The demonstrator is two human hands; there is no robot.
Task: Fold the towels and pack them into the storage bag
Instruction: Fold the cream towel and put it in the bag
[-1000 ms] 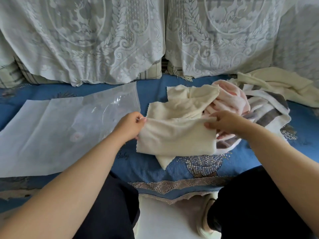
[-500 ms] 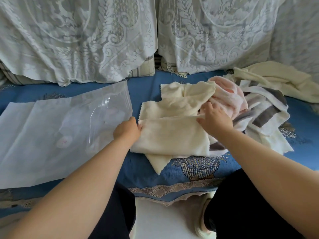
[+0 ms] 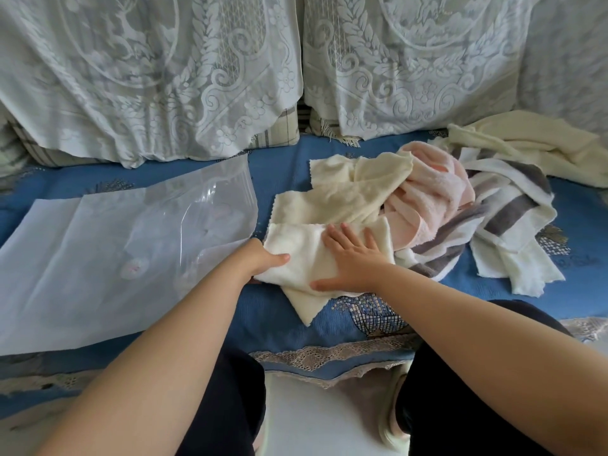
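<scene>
bag point(image 3: 125, 245): clear plastic storage bag, lying flat on the blue sofa cover point(image 3: 345, 320), far left. Mouth seems to face the towels. A faint pink shape shows through the film; cannot tell if it is a print or an item. No towel inside.
left hand point(image 3: 263, 258): grips the left edge of the cream towel point(image 3: 306, 258), thumb on top, fingers tucked under.
cream towel: centre of the sofa, just right of the bag, partly folded; one corner hangs out toward the viewer.
right hand point(image 3: 352, 261): flat on the folded part, fingers straight and spread, pressing it down. Holds nothing.
pile point(image 3: 460, 209): unfolded pink, grey-striped and cream towels heaped to the right, touching the cream towel.
handling (judged): light, soft, limp terry; will not keep a crease unless pressed. Best taken by corners or along a folded edge.
bag handling (judged): thin, slippery film; mouth likely needs holding open when loading.
</scene>
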